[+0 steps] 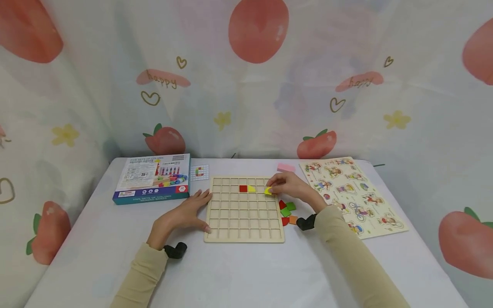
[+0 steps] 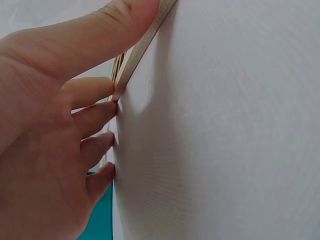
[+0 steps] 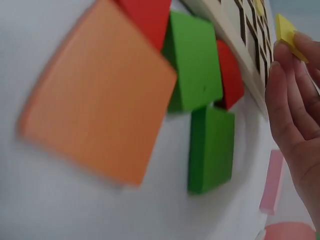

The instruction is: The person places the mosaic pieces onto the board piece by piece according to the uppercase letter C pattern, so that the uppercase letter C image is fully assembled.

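A wooden grid board lies on the white table. In its top area sit a red square block and, beside it, a yellow block. My right hand pinches another yellow block between thumb and fingers, over the board's upper right cells. My left hand rests along the board's left edge, its thumb lower down and its fingers extended, as the left wrist view also shows. Right of the board lie loose blocks: an orange one, green ones and red ones.
A printed box stands at the back left, next to a small pattern card. Behind the right hand is a pink block. A picture board with cartoon figures lies on the right, under or beside the right forearm.
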`<state>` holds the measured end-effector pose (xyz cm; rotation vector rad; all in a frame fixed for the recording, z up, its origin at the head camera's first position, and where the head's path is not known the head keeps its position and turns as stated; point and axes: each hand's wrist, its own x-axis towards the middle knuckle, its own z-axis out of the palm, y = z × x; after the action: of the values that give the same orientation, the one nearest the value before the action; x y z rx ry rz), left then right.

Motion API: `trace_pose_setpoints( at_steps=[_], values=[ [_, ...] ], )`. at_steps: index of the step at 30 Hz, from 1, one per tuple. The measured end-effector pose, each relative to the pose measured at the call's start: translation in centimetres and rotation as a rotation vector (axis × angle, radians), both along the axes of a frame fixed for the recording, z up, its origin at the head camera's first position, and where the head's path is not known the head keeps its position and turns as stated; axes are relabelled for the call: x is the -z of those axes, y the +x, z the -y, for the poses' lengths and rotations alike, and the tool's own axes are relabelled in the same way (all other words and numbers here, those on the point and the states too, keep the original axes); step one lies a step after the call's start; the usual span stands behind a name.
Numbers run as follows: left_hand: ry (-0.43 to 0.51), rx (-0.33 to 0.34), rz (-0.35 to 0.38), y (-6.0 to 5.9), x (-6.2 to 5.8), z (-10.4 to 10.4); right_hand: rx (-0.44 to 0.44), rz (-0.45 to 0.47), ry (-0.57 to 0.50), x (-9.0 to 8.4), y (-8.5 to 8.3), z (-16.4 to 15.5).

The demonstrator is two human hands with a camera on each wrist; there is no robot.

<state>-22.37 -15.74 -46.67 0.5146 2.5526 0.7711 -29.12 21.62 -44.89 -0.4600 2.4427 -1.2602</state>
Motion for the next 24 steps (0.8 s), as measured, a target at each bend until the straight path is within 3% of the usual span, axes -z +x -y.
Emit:
trace_pose_setpoints(
  at_steps=[10,24],
  values=[
    [-0.015,0.007,0.017,-0.3,0.1,0.0,-0.003,0.047,-0.005,-0.1,-0.8,3.1],
    [-0.015,0.024,0.002,-0.6,-0.1,-0.1,-0.029,-0.01,0.006,0.1,-1.9,6.1]
  ],
)
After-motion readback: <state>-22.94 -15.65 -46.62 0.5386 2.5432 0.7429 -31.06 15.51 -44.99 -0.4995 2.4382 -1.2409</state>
